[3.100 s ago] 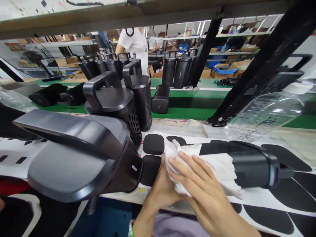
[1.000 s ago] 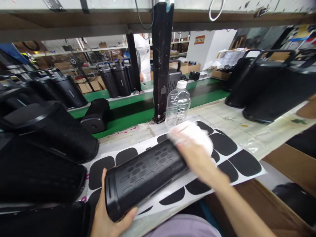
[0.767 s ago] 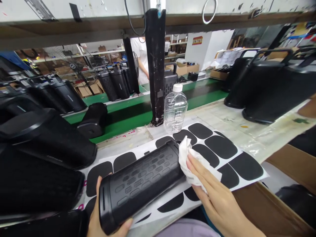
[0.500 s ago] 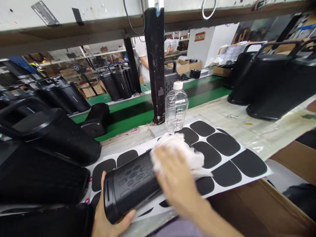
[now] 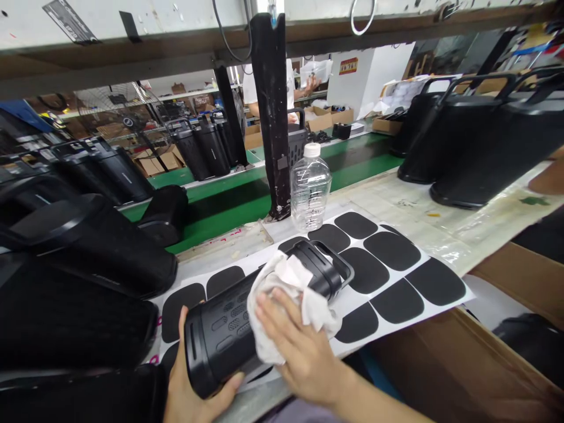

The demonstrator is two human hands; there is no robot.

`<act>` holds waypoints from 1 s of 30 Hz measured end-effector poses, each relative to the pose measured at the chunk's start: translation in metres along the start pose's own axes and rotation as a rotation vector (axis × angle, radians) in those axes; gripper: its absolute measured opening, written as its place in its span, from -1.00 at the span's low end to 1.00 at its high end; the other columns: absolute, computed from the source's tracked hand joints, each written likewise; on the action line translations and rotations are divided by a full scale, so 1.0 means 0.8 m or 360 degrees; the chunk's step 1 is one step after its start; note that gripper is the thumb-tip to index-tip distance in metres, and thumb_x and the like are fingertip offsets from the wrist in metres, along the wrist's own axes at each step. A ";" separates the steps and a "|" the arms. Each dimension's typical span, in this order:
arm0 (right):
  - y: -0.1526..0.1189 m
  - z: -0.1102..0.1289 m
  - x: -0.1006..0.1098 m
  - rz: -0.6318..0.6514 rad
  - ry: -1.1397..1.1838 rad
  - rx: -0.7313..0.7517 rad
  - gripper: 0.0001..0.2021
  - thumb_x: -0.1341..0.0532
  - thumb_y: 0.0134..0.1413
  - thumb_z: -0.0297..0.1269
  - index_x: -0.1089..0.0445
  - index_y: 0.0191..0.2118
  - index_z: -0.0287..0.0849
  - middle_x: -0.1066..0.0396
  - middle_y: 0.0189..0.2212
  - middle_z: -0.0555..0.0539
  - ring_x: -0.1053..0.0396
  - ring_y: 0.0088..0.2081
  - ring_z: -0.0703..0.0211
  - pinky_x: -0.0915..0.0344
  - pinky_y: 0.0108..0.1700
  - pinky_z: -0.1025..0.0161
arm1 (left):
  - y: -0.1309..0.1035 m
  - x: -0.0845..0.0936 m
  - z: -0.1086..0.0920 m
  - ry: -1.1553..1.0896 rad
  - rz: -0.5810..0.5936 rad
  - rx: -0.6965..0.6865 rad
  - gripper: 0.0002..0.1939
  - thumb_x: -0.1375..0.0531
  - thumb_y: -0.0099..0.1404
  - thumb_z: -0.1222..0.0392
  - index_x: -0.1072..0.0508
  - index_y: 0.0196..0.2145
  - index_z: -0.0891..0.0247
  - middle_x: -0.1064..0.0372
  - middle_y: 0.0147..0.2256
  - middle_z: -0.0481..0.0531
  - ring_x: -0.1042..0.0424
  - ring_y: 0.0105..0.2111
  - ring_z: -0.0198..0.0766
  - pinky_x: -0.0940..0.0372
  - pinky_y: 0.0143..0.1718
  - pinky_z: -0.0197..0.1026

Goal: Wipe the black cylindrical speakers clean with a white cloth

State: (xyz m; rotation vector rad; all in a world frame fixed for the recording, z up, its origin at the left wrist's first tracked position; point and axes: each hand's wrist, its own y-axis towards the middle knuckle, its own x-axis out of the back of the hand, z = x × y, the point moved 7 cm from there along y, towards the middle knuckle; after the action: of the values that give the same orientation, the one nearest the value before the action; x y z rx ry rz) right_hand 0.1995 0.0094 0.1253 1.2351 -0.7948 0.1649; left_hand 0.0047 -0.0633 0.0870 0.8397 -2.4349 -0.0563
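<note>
A black, rounded-box housing with slotted vents and a carrying handle (image 5: 215,326) lies tilted over the printed sheet. My left hand (image 5: 194,376) grips its near left end, thumb below and fingers around the far side. Pressed onto its middle is a crumpled white cloth (image 5: 282,276), held under my right hand (image 5: 304,346), whose fingers curl into the cloth. The handle at the far end sticks out beyond the cloth. Beneath lies a white sheet with black rounded panels (image 5: 392,252). A clear plastic bottle with a white cap (image 5: 311,188) stands behind the sheet.
Several black housings (image 5: 88,247) crowd the left side, and more (image 5: 476,141) stand at the right. A green conveyor (image 5: 229,202) runs behind the bench, past a black post (image 5: 273,117). Cardboard (image 5: 453,364) sits below the right edge. Another person (image 5: 288,88) is beyond the conveyor.
My right hand and the cloth have moved left and nearer along the housing, uncovering its handle end. My left hand keeps its grip. The person behind shows more, with a raised hand.
</note>
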 end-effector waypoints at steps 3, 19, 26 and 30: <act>-0.010 -0.033 0.011 -0.0116 -0.0153 -0.0260 -0.33 -0.01 0.27 -0.43 0.20 0.44 -0.28 -0.28 0.24 -0.15 0.13 0.41 0.04 0.00 0.38 -0.03 | -0.001 0.001 0.004 0.0016 -0.0014 0.0056 0.14 -0.32 0.00 -0.08 0.16 0.41 0.15 -0.34 0.16 0.19 -0.32 0.18 0.16 -0.11 0.26 0.29; -0.111 -0.196 0.063 -0.0846 0.0449 -0.2009 -0.31 0.09 0.25 0.24 -0.45 -0.06 -0.35 -0.51 -0.20 -0.25 -0.46 -0.11 -0.13 -0.42 -0.07 -0.03 | -0.001 -0.003 0.001 -0.0096 0.0042 0.0016 0.19 -0.36 0.01 -0.05 0.24 0.42 0.15 -0.24 0.24 0.24 -0.19 0.27 0.18 -0.04 0.29 0.29; -0.077 -0.136 0.045 -0.0602 0.0634 -0.1857 -0.35 -0.10 0.11 0.28 -0.46 -0.01 -0.24 -0.46 -0.02 -0.25 -0.35 0.10 -0.15 -0.28 0.16 -0.05 | 0.000 -0.004 0.004 -0.0109 0.0053 -0.0019 0.21 -0.35 0.03 -0.03 0.27 0.42 0.26 -0.04 0.34 0.31 0.14 0.39 0.16 -0.06 0.30 0.20; -0.032 -0.105 0.022 -0.0040 0.0556 -0.1306 -0.27 -0.13 0.19 0.14 0.00 0.37 -0.06 0.04 0.39 -0.18 0.14 0.41 -0.11 0.21 0.38 -0.25 | 0.000 -0.004 0.003 -0.0114 0.0068 -0.0015 0.20 -0.35 0.04 -0.01 0.28 0.42 0.27 -0.24 0.24 0.30 0.03 0.37 0.13 -0.11 0.28 0.19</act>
State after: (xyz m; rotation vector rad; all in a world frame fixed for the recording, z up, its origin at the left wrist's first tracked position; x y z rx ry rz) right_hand 0.2632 0.0693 0.1076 0.4191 -0.4568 0.0209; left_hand 0.0059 -0.0617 0.0831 0.7936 -2.5166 -0.0829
